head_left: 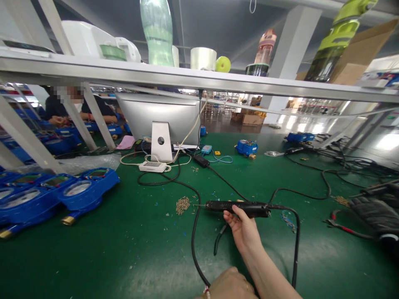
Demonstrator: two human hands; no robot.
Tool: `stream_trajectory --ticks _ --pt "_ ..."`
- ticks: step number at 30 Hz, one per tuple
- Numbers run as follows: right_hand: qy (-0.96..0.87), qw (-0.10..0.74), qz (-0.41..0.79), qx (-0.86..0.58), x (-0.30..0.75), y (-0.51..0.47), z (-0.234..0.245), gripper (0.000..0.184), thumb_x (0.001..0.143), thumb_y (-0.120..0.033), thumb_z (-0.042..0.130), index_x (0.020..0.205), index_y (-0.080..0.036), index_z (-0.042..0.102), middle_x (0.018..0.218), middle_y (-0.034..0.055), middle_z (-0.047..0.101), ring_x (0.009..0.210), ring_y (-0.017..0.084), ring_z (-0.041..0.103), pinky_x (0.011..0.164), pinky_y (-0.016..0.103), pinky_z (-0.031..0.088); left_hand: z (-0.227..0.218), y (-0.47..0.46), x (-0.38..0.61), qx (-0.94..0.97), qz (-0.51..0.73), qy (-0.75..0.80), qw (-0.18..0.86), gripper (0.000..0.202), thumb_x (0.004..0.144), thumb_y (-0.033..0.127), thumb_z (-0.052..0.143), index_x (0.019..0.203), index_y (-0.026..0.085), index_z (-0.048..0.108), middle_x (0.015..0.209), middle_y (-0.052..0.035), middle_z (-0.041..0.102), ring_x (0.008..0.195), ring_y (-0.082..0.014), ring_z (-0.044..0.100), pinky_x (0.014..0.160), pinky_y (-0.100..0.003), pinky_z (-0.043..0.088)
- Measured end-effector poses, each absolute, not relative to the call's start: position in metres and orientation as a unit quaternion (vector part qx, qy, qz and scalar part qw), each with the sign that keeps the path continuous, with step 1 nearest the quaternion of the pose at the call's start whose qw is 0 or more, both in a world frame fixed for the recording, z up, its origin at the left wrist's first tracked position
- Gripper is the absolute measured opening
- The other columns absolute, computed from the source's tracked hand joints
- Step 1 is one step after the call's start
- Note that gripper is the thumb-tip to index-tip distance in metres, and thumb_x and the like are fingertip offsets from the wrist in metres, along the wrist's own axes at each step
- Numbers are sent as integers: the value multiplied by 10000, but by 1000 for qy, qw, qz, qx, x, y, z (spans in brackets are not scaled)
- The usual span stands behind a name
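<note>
Left hand [232, 284] closest, bottom edge, back of hand up, ring on a finger, bracelet [206, 290] at wrist. Fingers out of sight; can't tell if it's gripping anything. Sits right by the right forearm; can't tell if they touch.

Right hand [241, 224] clamped on a black driver [237, 208], thumb across the barrel, fingers curled underneath. Driver roughly level, mid-table, bit pointing left, tip just beside a screw pile [183, 205]. Driver cord [297, 236] leaves the right end and drops to the bottom edge. Second black cable [195, 236] passes under or behind the bit, runs down to the left wrist area.

Right side: co-worker's gloved hand [370, 214] near red-handled pliers [343, 226], another small screw pile [342, 201] just beside the glove.

Left side: row of blue meters [90, 189] with brass fittings. One more meter [247, 147] further back, right of centre.

Behind: monitor [140, 114], back toward camera, white box [152, 166] at its stand, black adapter [201, 161] to the right. Person [102, 110] seated past the monitor, far left.

Overhead shelf [174, 74]: green bottle [157, 37], tape roll [203, 58], green ball [223, 64], pink bottle [266, 45], yellow-green bottle [336, 45].
</note>
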State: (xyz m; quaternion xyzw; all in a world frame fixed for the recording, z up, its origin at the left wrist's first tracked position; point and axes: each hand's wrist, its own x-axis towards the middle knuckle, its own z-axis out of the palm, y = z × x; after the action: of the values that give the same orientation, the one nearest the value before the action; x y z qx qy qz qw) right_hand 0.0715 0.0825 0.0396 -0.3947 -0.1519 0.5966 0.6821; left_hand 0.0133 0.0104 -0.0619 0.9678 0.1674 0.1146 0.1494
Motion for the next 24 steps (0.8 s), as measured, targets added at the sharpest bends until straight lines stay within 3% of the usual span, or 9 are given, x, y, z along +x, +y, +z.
stream_trajectory --ticks 5,17,21,24 --pt "-165 682 598 -387 72 78 42 622 560 -185 831 1098 -209 519 773 -8 708 589 154 677 526 227 573 -56 8 12 967 112 174 147 137 725 355 734 787 247 678 688 69 702 573 -97 545 467 -275 217" --pt "-187 699 580 -375 81 67 56 531 580 -197 811 1037 -210 541 810 9 709 592 144 674 539 225 566 -59 11 13 972 104 171 125 197 714 404 733 700 225 652 636 77 673 535 -79 516 456 -259 217" --pt "-200 763 485 -378 113 44 76 468 602 -183 791 1007 -246 565 964 17 701 625 144 681 570 232 577 -70 9 14 972 110 177 106 238 745 358 718 623 192 599 600 70 645 501 -77 480 456 -275 198" --pt "-215 826 333 -401 146 23 84 451 617 -150 774 1010 -254 578 987 -9 681 653 145 687 639 258 593 -74 7 13 972 125 177 93 320 731 427 713 587 190 555 579 71 613 520 -89 485 475 -297 184"
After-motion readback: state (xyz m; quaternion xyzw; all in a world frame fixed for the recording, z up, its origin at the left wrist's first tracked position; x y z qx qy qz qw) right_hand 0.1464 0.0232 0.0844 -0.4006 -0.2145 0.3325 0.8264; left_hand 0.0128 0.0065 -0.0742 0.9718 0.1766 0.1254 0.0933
